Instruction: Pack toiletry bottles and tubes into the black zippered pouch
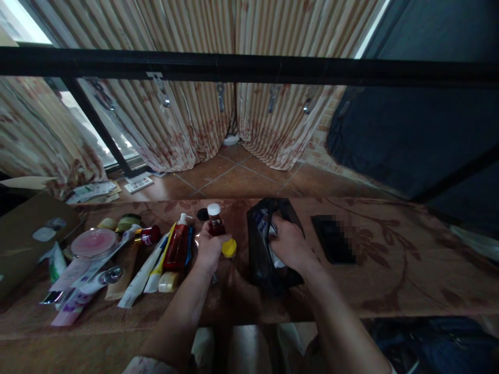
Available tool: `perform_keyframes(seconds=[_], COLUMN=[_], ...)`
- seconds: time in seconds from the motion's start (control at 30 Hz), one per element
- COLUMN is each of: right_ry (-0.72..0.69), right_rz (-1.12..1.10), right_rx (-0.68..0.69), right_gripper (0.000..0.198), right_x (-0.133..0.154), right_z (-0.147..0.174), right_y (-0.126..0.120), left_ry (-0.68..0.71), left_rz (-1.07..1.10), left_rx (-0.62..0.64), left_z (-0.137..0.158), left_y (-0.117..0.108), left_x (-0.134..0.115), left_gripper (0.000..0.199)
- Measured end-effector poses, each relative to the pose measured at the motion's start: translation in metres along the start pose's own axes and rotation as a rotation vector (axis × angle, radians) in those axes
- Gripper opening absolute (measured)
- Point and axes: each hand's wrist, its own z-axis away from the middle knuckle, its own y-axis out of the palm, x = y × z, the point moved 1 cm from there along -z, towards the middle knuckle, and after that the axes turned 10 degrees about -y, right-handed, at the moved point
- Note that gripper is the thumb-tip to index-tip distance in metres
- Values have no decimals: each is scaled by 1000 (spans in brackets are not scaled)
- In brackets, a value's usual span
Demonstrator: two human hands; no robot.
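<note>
My left hand (209, 249) is closed around a small bottle (217, 224) with a white cap and dark red contents, held upright over the table. Beside its thumb is a yellow round lid (229, 248). My right hand (290, 243) reaches into the mouth of a black bag (257, 259), with curled fingers partly hidden inside. Something white (277, 259) shows under those fingers, but its kind is unclear. Left of my left hand stand a red pump bottle (177, 246) and a pale squeeze tube (142, 275). Behind the small bottle is a black round cap (202, 214).
Tubes, jars and a pink round container (93, 242) crowd the table's left side by a cardboard box (35, 239). A dark phone (333, 240) lies right of the bag. A black metal bar (249, 67) crosses beyond the cloth-covered table (409, 259).
</note>
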Motion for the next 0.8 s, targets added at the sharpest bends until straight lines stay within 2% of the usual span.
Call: perform_keyframes(seconds=[0.13,0.27,0.33,0.47,0.67,0.73,0.8], right_ry=[5,-12,-14,4,53,46,30], right_rz=[70,98,108,104,46,24,-6], right_rx=[43,48,35,-28,-259,-304,-323], right_gripper=[39,40,39,36,39,39,39], right_x=[-5,-3,-1,1,-1,0,0], right_z=[-1,1,2,2,0,1,0], right_y=[2,-1,-3,-5,-4,-4,-4], left_ry=[70,157,197,283,251,333,539], left_rz=[-187,-372,-369,-246,-283,-303,-369], left_rx=[-121,-188,-204,-129,-29,-79,-155], left_z=[-2,-3,-4,-6,-7,1,18], left_y=[-6,-8,-8,-7,-7,-7,-3], left_x=[-3,-7,-7,-5,-11,-21,-34], left_gripper=[45,46,45,39,33,35,37])
